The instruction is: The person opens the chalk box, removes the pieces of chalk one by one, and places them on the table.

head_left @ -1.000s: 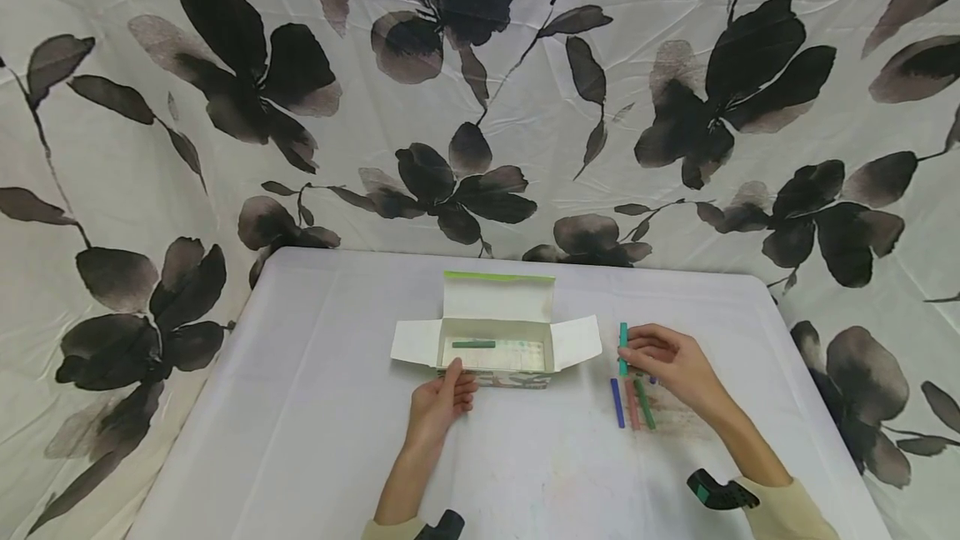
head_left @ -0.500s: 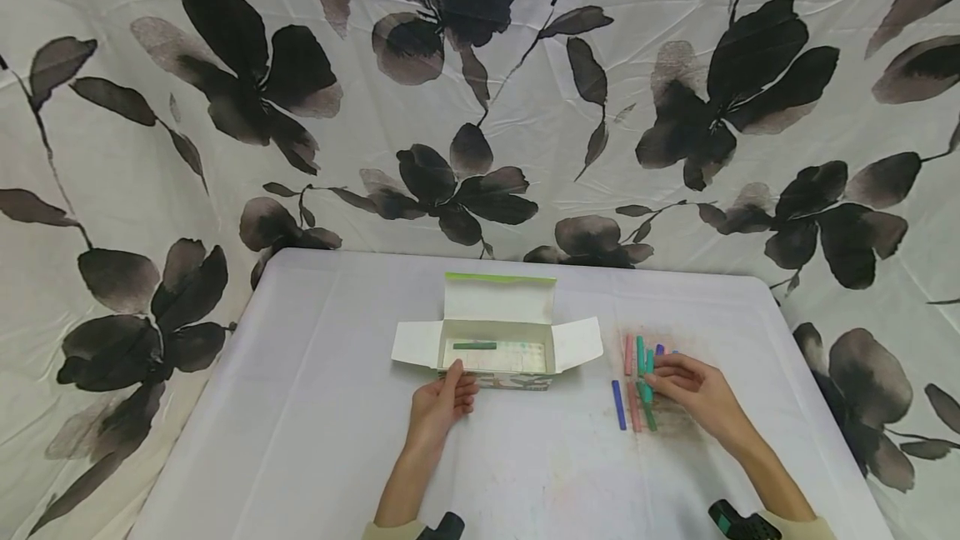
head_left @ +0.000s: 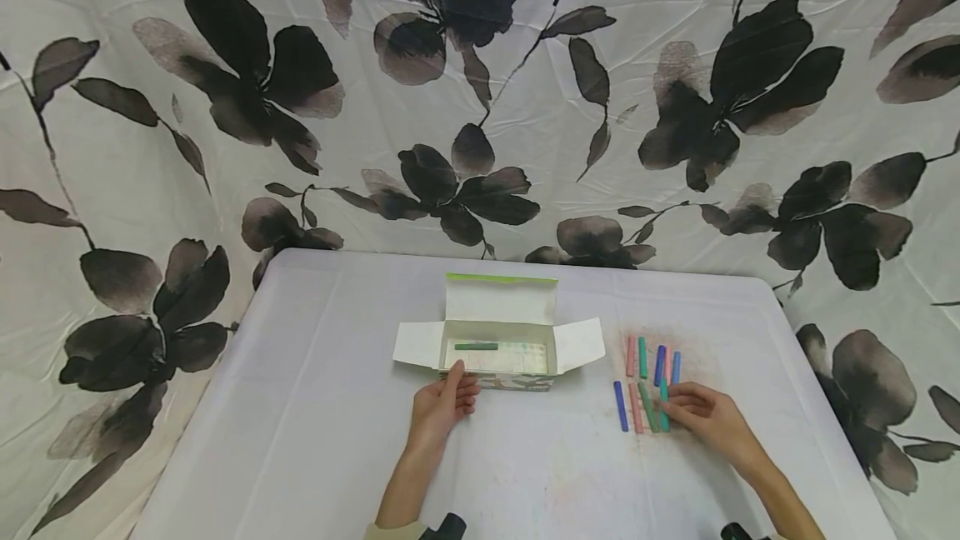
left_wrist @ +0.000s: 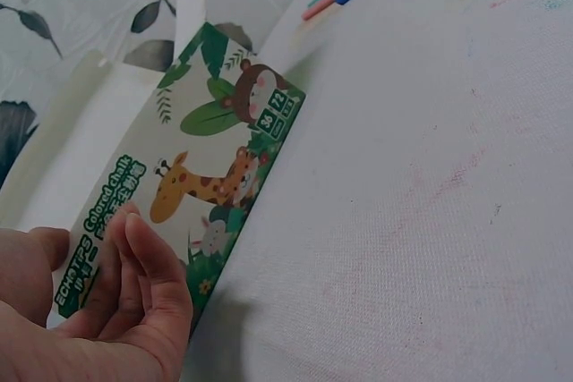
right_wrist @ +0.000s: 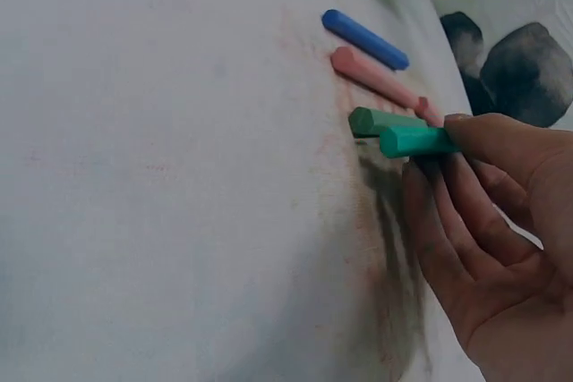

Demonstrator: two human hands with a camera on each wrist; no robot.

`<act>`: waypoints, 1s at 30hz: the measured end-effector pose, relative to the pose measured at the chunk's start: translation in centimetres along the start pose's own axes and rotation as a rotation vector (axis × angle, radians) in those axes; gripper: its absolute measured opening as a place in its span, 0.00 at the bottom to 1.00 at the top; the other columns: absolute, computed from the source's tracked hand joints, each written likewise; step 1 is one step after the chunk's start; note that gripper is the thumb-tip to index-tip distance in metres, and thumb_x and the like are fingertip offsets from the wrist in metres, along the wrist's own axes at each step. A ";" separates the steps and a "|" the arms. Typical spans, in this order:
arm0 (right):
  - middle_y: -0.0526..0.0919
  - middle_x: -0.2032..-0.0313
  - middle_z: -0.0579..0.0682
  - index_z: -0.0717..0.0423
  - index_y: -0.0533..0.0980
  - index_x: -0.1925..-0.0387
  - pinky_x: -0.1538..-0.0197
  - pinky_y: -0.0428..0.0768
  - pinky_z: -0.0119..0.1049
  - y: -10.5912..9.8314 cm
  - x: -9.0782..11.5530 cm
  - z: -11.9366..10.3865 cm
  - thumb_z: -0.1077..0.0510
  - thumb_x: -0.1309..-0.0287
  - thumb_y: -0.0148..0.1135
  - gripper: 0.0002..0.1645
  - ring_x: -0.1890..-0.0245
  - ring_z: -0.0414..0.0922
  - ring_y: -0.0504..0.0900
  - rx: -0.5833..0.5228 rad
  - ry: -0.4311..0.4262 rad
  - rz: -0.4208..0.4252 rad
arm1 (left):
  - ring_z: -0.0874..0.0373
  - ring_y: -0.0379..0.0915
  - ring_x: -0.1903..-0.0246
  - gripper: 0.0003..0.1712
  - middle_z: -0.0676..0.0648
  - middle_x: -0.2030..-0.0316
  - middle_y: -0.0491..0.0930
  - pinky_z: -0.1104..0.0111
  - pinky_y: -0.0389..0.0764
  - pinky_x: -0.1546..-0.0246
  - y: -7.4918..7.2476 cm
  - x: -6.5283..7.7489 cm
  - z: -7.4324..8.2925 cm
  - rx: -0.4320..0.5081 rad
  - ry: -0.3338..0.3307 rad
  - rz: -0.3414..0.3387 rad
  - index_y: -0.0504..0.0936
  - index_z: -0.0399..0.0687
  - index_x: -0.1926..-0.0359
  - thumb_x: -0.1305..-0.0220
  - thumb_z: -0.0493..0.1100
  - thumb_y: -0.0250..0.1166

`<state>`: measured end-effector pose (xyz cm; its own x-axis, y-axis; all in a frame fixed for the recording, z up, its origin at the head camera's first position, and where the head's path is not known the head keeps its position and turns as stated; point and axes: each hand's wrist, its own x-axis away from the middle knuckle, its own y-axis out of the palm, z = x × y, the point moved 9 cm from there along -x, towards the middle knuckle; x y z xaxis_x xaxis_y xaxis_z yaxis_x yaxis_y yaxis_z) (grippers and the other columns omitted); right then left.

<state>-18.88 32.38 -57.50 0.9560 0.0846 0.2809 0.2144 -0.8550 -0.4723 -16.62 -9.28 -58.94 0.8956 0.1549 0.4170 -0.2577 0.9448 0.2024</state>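
Note:
My left hand [head_left: 438, 407] grips the front wall of an open white chalk box [head_left: 517, 383], thumb over its rim and fingers against the printed face [left_wrist: 210, 167]. One dark green chalk stick [head_left: 476, 347] lies inside. My right hand [head_left: 716, 423] pinches a teal chalk stick [right_wrist: 416, 142] between thumb and fingers, at the right end of the near row on the table. Beside it in that row lie a green stick [right_wrist: 385, 121], a pink stick [right_wrist: 376, 76] and a blue stick [right_wrist: 364, 39].
Behind the near row lies a second row with pink, green and blue sticks, among them a green chalk [head_left: 642, 358]. The box's side flap [head_left: 577, 346] spreads toward the chalk. A floral cloth [head_left: 480, 107] hangs behind the white table [head_left: 337, 440].
My right hand has moved the teal stick right and toward me, from above the back row to the near row's right end. The left hand stays on the box.

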 end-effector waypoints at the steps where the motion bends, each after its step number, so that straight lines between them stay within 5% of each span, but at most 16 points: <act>1: 0.86 0.53 0.57 0.70 0.75 0.41 0.61 0.84 0.33 0.1 0.0 0.1 0.53 0.32 0.68 0.29 0.60 0.39 0.85 0.009 -0.004 -0.006 | 0.63 0.77 0.69 0.33 0.43 0.64 0.86 0.75 0.82 0.67 0.0 0.0 0.0 0.000 0.002 -0.002 0.81 0.24 0.51 0.24 0.57 0.60; 13: 0.87 0.65 0.49 0.66 0.82 0.53 0.68 0.83 0.31 0.6 0.0 -1.1 0.58 0.37 0.72 0.16 0.70 0.39 0.84 0.198 -0.160 0.053 | 0.63 0.76 0.70 0.32 0.44 0.65 0.86 0.75 0.82 0.67 0.2 0.1 0.0 -0.008 0.000 -0.004 0.82 0.24 0.51 0.23 0.56 0.60; 21: 0.88 0.62 0.50 0.63 0.83 0.53 0.63 0.83 0.31 -0.3 -0.2 -3.9 0.57 0.31 0.67 0.13 0.64 0.45 0.86 0.277 -0.228 0.133 | 0.63 0.76 0.70 0.31 0.44 0.65 0.86 0.75 0.82 0.67 0.2 0.0 0.1 -0.006 -0.001 -0.009 0.81 0.23 0.51 0.22 0.55 0.59; 30: 0.88 0.61 0.55 0.64 0.82 0.53 0.60 0.84 0.28 -0.8 -0.8 -7.8 0.60 0.30 0.66 0.10 0.63 0.47 0.88 0.225 -0.382 0.185 | 0.63 0.76 0.70 0.32 0.44 0.65 0.86 0.75 0.82 0.68 0.1 0.2 0.2 -0.009 0.004 -0.003 0.82 0.23 0.52 0.23 0.56 0.60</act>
<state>-21.38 29.03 -50.87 0.9784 0.1595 -0.1316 0.0318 -0.7448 -0.6665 -16.58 -9.26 -58.66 0.8979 0.1533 0.4126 -0.2517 0.9478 0.1956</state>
